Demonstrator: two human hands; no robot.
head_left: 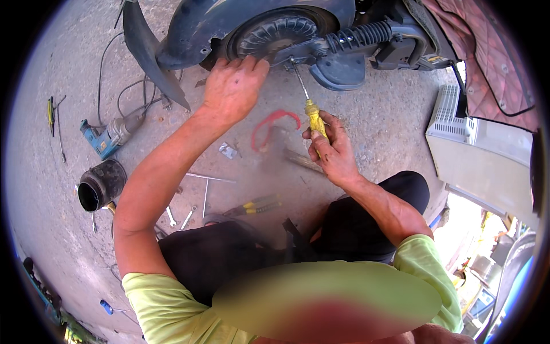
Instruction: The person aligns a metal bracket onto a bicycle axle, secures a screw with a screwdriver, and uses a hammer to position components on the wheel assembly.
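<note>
My right hand (332, 149) grips the yellow handle of a screwdriver (315, 120), whose shaft reaches up to metal fittings (291, 58) below the scooter's black shock absorber (358, 35). My left hand (234, 86) is at the lower edge of the scooter's rear wheel (276, 37), fingers curled at the metal arm beside it; their tips and whatever they grip are hidden. A black mudguard (183, 40) curves around the wheel. Below my hands a red loop of material (258, 129) and a small packet (228, 150) lie on the concrete floor (389, 137).
A blue drill (97, 137) with cords and a black cylinder (117, 180) lie left; wrenches (189, 218), a T-handle tool (206, 189), pliers (258, 203) and a wooden piece (301, 160) lie nearer me. A white appliance (481, 166) and pink quilted cover (492, 63) are at right.
</note>
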